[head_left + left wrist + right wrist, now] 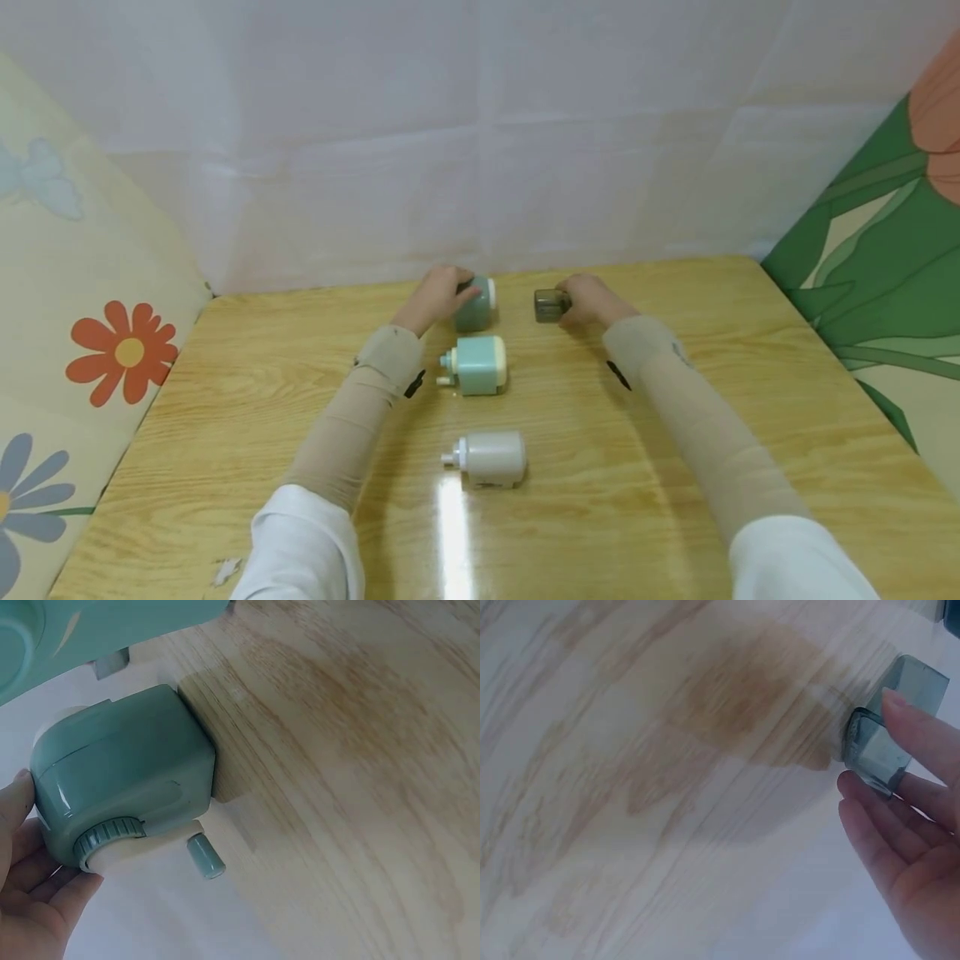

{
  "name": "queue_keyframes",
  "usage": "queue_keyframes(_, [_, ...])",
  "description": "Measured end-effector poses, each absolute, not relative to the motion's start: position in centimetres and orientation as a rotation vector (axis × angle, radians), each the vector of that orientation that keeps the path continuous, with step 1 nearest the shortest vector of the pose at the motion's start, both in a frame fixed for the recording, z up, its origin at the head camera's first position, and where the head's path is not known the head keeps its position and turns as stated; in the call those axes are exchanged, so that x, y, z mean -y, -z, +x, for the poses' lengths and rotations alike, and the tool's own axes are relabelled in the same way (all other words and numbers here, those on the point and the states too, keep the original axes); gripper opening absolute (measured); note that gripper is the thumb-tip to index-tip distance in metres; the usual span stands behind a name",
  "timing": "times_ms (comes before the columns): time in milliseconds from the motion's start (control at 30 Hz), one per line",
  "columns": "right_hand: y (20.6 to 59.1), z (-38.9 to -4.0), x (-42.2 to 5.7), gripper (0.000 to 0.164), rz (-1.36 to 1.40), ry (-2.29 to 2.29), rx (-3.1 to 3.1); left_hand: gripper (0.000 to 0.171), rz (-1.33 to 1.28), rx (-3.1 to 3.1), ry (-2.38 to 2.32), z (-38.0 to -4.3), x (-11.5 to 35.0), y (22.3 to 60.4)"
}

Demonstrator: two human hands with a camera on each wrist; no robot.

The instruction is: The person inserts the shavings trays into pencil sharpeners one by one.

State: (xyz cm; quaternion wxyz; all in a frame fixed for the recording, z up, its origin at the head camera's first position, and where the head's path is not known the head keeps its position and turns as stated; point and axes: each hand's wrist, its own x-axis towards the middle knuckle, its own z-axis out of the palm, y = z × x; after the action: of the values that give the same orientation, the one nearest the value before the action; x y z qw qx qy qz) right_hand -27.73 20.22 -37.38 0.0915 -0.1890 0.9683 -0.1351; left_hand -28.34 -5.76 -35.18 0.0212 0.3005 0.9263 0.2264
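Note:
At the back of the table my left hand (pixel 444 293) grips a dark green crank pencil sharpener (pixel 472 307). In the left wrist view, thumb and fingers go round one end of this sharpener (pixel 127 765), with its crank knob (pixel 205 856) sticking out below. To its right, my right hand (pixel 591 300) holds a small translucent shavings box (pixel 550 306). The right wrist view shows the thumb on top of the box (pixel 877 750) and the fingers under it. Between the hands there is a gap of bare wood.
Closer to me, a light teal and cream sharpener (pixel 480 365) lies on the wooden table (pixel 600 500). Nearer still lies a greyish-white sharpener (pixel 495 457). A white cloth wall (pixel 480 167) rises behind the table's back edge, and patterned panels (pixel 123 354) flank it.

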Motion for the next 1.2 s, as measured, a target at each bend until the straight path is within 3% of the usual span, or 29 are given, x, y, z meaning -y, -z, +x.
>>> queue_keyframes(933, [38.0, -28.2, -16.4, 0.038, -0.673, 0.463, -2.866, 0.028, 0.929, -2.868, -0.704, -28.2, 5.2, 35.2])
queue_keyframes(1200, [37.8, -28.0, -15.0, 0.051, -0.605, 0.444, -2.828, 0.025, 0.977, -2.886, -0.701, -28.3, 5.2, 35.4])
